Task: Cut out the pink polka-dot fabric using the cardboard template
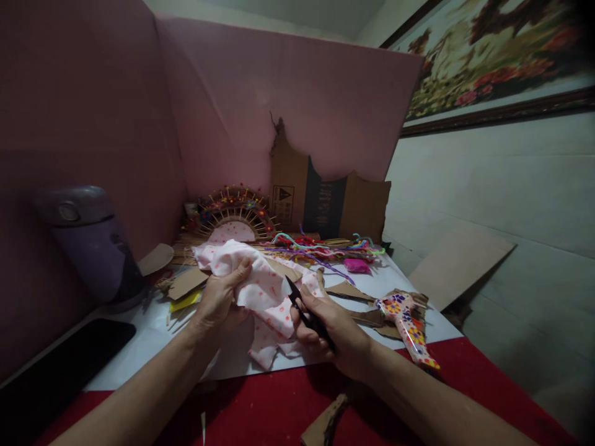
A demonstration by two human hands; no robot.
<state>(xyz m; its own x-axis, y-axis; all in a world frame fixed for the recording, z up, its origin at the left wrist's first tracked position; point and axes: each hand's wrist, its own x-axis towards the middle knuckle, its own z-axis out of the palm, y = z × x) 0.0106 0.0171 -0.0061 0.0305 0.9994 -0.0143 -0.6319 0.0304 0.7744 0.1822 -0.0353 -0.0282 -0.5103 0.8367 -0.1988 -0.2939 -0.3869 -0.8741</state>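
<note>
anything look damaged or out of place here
Yes. The cardboard panel standing at the back looks torn: its top edge is ragged and uneven, with a frayed peak at the left. Also, a rough-edged cardboard scrap lies on the red surface, off the white sheet.

Pinches a soft white cloth with red dots in the left hand; grips small black pointed snips in the right hand, with the tip close to the cloth. Works over a white paper sheet on a red tablecloth, between a purple lidded bottle and a glossy floral gun-shaped tool, facing multicoloured fuzzy strands and a torn brown cardboard panel.
</note>
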